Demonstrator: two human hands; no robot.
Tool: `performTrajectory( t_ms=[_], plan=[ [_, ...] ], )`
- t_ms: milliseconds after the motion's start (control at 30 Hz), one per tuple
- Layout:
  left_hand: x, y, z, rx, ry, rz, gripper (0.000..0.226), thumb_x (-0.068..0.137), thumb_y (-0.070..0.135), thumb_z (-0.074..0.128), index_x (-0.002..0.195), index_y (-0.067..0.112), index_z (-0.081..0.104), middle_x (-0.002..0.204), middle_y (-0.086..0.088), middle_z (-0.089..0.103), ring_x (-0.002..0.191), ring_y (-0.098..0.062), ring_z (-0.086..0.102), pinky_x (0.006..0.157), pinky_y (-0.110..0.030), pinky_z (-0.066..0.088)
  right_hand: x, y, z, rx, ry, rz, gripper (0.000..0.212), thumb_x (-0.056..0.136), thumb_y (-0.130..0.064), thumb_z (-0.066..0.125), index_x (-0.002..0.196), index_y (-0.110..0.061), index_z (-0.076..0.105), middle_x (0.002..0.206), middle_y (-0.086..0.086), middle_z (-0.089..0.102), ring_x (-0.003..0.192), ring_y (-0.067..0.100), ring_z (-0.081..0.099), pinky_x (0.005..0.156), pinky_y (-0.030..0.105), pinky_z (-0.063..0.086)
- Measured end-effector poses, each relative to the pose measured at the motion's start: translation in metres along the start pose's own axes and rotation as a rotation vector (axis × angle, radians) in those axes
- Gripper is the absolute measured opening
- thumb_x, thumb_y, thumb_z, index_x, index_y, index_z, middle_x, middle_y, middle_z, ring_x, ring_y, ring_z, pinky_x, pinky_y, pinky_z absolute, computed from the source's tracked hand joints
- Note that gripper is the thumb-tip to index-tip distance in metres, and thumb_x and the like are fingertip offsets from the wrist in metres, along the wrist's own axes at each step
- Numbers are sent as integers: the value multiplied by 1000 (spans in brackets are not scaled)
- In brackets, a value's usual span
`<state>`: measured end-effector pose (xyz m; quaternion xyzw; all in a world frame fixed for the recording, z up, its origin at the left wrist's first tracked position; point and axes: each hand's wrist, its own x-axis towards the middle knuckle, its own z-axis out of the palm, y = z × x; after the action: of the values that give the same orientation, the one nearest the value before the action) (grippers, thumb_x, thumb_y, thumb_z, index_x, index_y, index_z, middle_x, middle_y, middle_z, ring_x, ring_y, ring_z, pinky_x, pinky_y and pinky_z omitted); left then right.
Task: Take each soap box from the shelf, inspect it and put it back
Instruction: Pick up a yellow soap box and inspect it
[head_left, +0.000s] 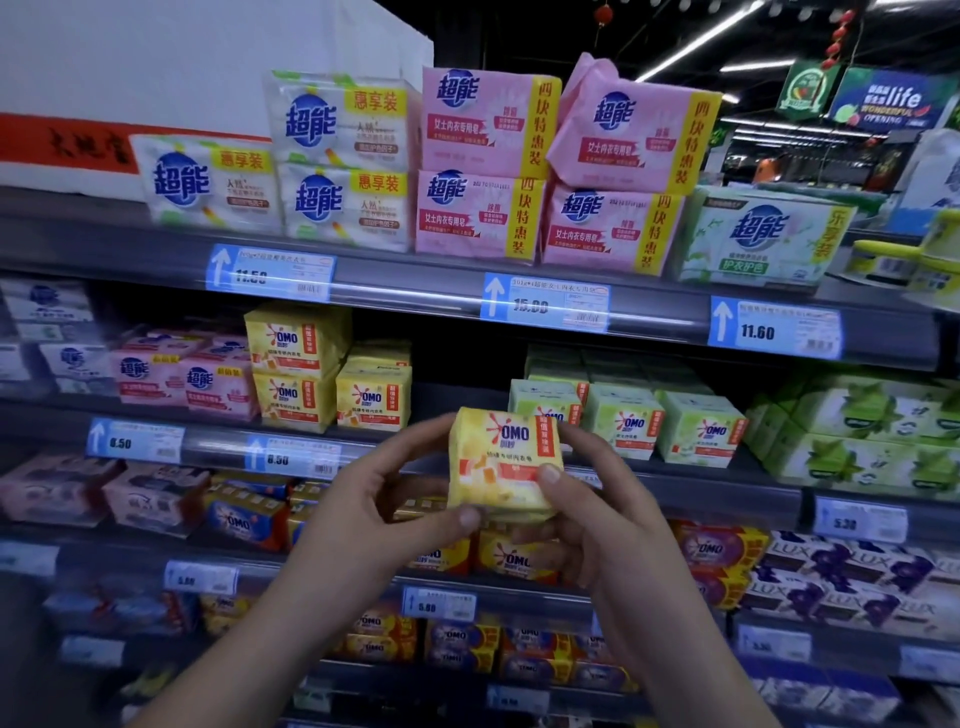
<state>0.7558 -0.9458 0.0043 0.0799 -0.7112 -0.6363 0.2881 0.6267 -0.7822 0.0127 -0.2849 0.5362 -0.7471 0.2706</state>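
A yellow OMO soap box (503, 462) is held up in front of the middle shelf, its printed face towards me. My left hand (379, 514) grips its left side, thumb under the lower left corner. My right hand (597, 499) grips its right side, thumb pressed on the front. Behind it, the middle shelf (426, 395) shows a dark gap between the stacked yellow OMO boxes (332, 374) and the green OMO boxes (628, 415).
The top shelf carries white and pink soap packs (483, 166). Green packs (862, 431) fill the right of the middle shelf, pink ones (187, 379) its left. Lower shelves hold orange OMO bars (514, 561) and purple LUX boxes (841, 571). Blue price tags (545, 301) line the shelf edges.
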Motion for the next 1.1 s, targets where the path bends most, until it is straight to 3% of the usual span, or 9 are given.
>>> performTrajectory(
  t_ms=[100, 233, 367, 467, 567, 733, 933, 1033, 1100],
  plan=[
    [0, -2, 3, -153, 34, -32, 56, 72, 34, 93, 123, 44, 72, 123, 3, 77, 110, -19, 75, 81, -27, 63, -1, 2, 0, -102, -22, -70, 59, 86, -20, 75, 137, -41, 56, 124, -2, 77, 105, 24, 77, 78, 35, 65],
    [3, -4, 2, -76, 132, 50, 50, 69, 31, 81, 118, 35, 74, 114, 4, 80, 106, -13, 75, 79, -19, 61, 1, 6, 2, -206, -54, -113, 59, 99, 2, 63, 128, -50, 64, 129, -13, 73, 110, 13, 74, 86, 28, 63],
    [7, -4, -1, -98, 168, 89, 50, 67, 33, 80, 117, 31, 72, 109, 4, 81, 103, -10, 76, 78, -18, 61, 4, 7, 6, -235, -24, -162, 60, 98, -2, 66, 126, -55, 65, 126, -18, 73, 106, 10, 76, 83, 22, 62],
    [12, -12, -4, -57, 246, 77, 34, 69, 34, 81, 101, 27, 72, 97, -3, 81, 96, -16, 77, 77, -27, 64, 9, 16, 13, -317, 86, -201, 49, 96, -12, 71, 113, -58, 70, 118, -22, 76, 103, 5, 75, 78, 20, 62],
    [19, -24, -3, 45, 328, 66, 23, 73, 39, 78, 90, 25, 72, 89, -3, 79, 91, -16, 77, 80, -36, 64, 16, 32, 25, -405, 188, -208, 34, 98, -22, 70, 122, -47, 71, 117, -19, 73, 104, -3, 68, 79, 10, 56],
    [40, -40, -5, 293, 436, 138, 13, 83, 32, 81, 93, 30, 73, 89, 12, 75, 94, 1, 71, 74, -10, 55, 39, 40, 39, -550, 218, -169, 28, 105, -22, 57, 131, -27, 67, 120, -10, 59, 102, -7, 59, 83, 14, 52],
    [62, -47, -16, 551, 424, 171, 30, 92, 23, 77, 116, 40, 69, 97, 29, 66, 95, 13, 63, 72, -4, 50, 69, 41, 50, -621, 195, -106, 43, 105, -21, 57, 147, -29, 54, 134, -11, 53, 100, -19, 54, 75, -5, 43],
    [66, -51, -19, 629, 388, 143, 35, 94, 23, 74, 128, 33, 72, 107, 26, 70, 94, 16, 61, 75, 2, 45, 80, 41, 54, -663, 169, -74, 44, 106, -22, 56, 148, -32, 52, 139, -12, 55, 107, -15, 55, 74, -9, 41],
    [68, -52, -21, 669, 360, 133, 44, 93, 22, 74, 136, 33, 67, 112, 22, 69, 89, 19, 57, 75, 5, 42, 85, 43, 54, -682, 159, -60, 45, 106, -22, 55, 150, -30, 51, 143, -10, 57, 121, 0, 58, 80, -5, 42]
  ],
)
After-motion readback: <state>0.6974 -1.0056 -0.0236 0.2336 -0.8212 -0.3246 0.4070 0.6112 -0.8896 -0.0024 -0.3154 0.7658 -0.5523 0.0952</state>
